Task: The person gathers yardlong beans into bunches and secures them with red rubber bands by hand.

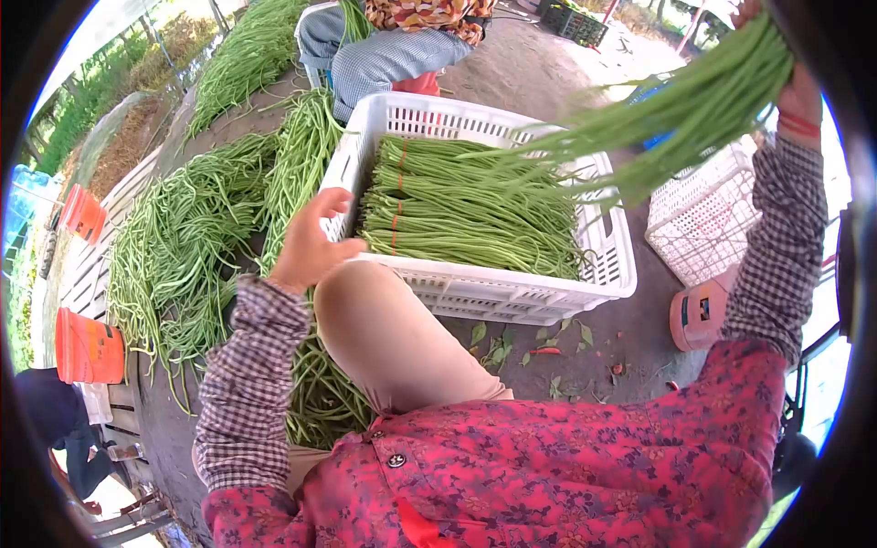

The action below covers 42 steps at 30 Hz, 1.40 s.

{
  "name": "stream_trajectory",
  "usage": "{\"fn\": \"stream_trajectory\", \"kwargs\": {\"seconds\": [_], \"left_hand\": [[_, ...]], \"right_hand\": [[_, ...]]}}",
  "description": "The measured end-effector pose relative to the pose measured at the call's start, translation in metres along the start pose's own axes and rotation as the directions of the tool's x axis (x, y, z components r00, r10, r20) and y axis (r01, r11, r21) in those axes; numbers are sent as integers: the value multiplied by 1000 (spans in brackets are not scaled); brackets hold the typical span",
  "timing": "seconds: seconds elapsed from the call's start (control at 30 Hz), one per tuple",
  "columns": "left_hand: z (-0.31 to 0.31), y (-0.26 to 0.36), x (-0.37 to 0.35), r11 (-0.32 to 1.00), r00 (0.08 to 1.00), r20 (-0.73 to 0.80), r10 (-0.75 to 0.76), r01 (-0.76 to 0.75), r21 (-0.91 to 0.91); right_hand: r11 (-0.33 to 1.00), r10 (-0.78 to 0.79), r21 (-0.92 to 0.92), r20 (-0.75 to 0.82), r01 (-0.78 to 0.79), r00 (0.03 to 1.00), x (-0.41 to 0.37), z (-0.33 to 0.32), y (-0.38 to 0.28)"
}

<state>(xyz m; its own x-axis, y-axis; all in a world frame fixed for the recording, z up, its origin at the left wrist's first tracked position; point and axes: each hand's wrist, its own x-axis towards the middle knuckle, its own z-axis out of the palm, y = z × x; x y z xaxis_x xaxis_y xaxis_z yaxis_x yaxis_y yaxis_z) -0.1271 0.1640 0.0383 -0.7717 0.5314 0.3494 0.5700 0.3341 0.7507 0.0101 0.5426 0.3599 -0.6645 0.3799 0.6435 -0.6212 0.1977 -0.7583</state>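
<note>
High at the right, my right hand [800,96] is closed around one end of a bunch of long green beans [694,105]. The loose ends fan out to the left, blurred, over the right side of a white plastic crate [512,288]. Inside the crate lie bundles of long beans [466,210] side by side, with orange-red bands around them near their left ends. My left hand [315,239] is open, thumb and fingers apart, right at the crate's near left corner above my knee.
Loose long beans [183,228] cover the ground at the left, with another heap [247,68] behind. A person [402,46] sits beyond the crate. Orange buckets [89,347] stand at the left, a pinkish bucket [699,315] and second white crate [703,215] at the right.
</note>
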Motion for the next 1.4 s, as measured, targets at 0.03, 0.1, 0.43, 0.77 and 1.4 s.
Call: {"fn": "stream_trajectory", "kwargs": {"seconds": [0.03, 0.1, 0.43, 0.77, 1.4], "left_hand": [[-16, 2, -4, 995, 995, -37, -97, 96, -20], [-44, -14, -24, 980, 972, -125, -197, 197, -12], [-133, -28, -196, 810, 758, -287, -585, 564, -162], [-143, -27, -220, 635, 589, -248, -769, 665, -393], [-128, -44, -210, 538, 621, 107, -776, 741, -403]], "right_hand": [[992, 99, -87, 126, -88, 987, 0, -13, 8], [944, 247, -291, 310, -155, 918, -9, -30, 45], [699, 698, -715, 674, -23, 242, -207, 79, 334], [700, 689, -714, 683, 21, 242, -239, 104, 373], [640, 768, -767, 641, 47, 1, -180, 146, 368]]}}
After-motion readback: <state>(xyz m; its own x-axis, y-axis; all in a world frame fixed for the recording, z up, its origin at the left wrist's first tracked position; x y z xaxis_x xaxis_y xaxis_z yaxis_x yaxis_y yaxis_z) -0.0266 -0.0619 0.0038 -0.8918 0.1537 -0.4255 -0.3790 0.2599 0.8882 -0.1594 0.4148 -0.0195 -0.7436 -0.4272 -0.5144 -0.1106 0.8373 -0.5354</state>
